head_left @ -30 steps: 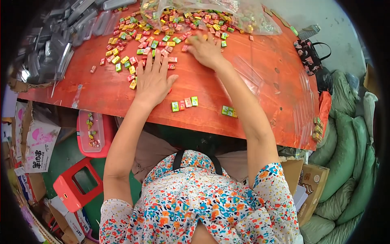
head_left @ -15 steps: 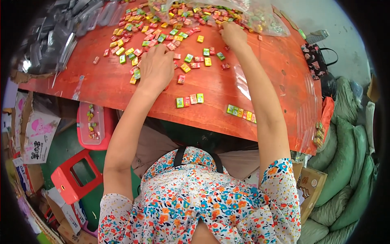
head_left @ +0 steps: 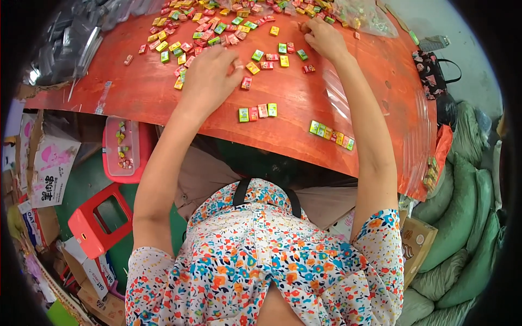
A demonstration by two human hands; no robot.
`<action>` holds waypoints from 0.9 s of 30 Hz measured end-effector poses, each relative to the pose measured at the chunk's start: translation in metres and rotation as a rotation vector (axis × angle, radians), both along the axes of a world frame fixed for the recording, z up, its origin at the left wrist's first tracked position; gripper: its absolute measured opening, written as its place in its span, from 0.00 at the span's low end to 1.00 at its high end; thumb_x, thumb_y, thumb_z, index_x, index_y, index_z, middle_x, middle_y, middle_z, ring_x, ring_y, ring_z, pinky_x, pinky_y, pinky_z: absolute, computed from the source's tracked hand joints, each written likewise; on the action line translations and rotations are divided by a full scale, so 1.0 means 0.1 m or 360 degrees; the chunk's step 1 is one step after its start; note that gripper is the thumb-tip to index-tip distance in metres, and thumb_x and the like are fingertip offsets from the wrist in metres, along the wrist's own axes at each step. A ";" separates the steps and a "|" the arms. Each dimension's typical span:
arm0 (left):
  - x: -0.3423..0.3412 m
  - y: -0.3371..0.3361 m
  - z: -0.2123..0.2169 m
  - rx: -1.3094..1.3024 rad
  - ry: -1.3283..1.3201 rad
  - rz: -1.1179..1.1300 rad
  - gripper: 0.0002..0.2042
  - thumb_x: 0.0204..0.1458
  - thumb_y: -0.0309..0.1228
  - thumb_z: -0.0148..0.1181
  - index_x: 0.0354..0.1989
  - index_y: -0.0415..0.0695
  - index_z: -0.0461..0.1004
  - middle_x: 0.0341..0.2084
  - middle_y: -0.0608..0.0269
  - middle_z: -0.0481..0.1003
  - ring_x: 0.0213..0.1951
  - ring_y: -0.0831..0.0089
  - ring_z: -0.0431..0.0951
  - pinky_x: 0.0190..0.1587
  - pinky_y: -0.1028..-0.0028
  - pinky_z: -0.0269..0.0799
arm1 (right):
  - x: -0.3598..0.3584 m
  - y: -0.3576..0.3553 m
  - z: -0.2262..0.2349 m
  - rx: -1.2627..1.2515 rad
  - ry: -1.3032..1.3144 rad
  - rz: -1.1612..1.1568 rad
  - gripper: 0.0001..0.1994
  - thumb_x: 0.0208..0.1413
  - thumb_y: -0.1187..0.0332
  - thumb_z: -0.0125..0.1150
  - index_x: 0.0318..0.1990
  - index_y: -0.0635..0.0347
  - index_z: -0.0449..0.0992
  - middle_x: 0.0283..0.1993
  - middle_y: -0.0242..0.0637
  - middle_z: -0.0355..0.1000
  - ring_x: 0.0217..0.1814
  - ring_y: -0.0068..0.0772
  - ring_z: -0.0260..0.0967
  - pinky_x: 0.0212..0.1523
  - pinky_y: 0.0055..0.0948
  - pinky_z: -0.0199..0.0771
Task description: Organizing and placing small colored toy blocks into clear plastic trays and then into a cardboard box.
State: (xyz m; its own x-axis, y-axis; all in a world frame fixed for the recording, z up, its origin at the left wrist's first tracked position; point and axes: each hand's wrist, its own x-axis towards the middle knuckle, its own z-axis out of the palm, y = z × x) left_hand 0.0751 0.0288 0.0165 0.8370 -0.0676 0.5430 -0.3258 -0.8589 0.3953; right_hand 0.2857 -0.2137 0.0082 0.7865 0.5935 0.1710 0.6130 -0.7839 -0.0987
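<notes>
Red-orange and worn, the table [head_left: 163,92] stretches across the top of your view, with a wide scatter of small wrapped candies [head_left: 190,38] in green, yellow, pink and orange covering its far part. Your left hand [head_left: 209,76] lies palm down at the near edge of that scatter, fingers curled loosely over a few pieces; a pink candy [head_left: 246,83] sits just beside your fingertips, but whether you are pinching anything under the hand cannot be told from this angle. Your right hand [head_left: 324,38] reaches further out, fingers bunched together over the candies near a clear plastic bag [head_left: 364,16] at the far right of the table, seemingly pinching a piece, though the grip itself is hidden. Nearer to you, a short row of three candies [head_left: 258,112] lies flat and side by side, and well to its right a longer row of candies [head_left: 331,135] runs close to the table's near edge. Below the table on your left stand a red plastic stool [head_left: 100,220] and a red tub with a clear lid [head_left: 122,149], with cardboard boxes [head_left: 46,168] beside them. Green sacks [head_left: 462,217] are piled at your right, and a dark patterned handbag [head_left: 432,68] rests off the table's right end.
</notes>
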 end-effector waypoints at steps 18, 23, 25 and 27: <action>-0.89 -0.15 -0.15 -0.0050 0.0248 -0.0064 0.13 0.48 0.30 0.66 0.41 0.42 0.77 0.35 0.60 0.73 0.44 0.60 0.73 0.48 0.62 0.68 | -1.54 -0.20 0.28 0.0537 0.0590 0.0366 0.13 0.53 0.68 0.64 0.46 0.59 0.78 0.40 0.40 0.77 0.44 0.39 0.75 0.45 0.35 0.74; -0.82 -0.14 -0.08 -0.0176 0.0112 -0.0048 0.13 0.48 0.28 0.65 0.43 0.41 0.76 0.35 0.58 0.73 0.41 0.58 0.74 0.45 0.60 0.69 | -1.68 -0.11 0.21 0.0536 0.0479 0.0565 0.13 0.52 0.69 0.66 0.46 0.59 0.77 0.42 0.39 0.76 0.46 0.39 0.74 0.44 0.35 0.75; -0.67 -0.07 -0.03 -0.0137 0.0065 -0.0004 0.12 0.49 0.26 0.63 0.43 0.39 0.76 0.35 0.56 0.73 0.40 0.57 0.74 0.44 0.60 0.70 | -1.48 -0.04 0.17 0.0620 0.0509 0.0517 0.13 0.54 0.66 0.64 0.47 0.58 0.77 0.43 0.40 0.75 0.46 0.42 0.73 0.45 0.36 0.74; -0.52 -0.05 -0.02 -0.0103 0.0023 -0.0010 0.12 0.49 0.26 0.62 0.43 0.38 0.75 0.34 0.56 0.72 0.40 0.57 0.74 0.43 0.61 0.71 | -1.28 0.03 0.13 0.0469 0.0081 0.0345 0.12 0.57 0.64 0.61 0.46 0.58 0.77 0.42 0.41 0.74 0.45 0.44 0.73 0.45 0.37 0.73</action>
State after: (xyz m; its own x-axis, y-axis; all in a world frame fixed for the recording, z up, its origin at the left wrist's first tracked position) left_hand 0.0227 0.0239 0.0150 0.8444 -0.0380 0.5344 -0.3249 -0.8295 0.4544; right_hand 0.1579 -0.2106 0.0211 0.6599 0.6784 0.3230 0.7501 -0.5698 -0.3356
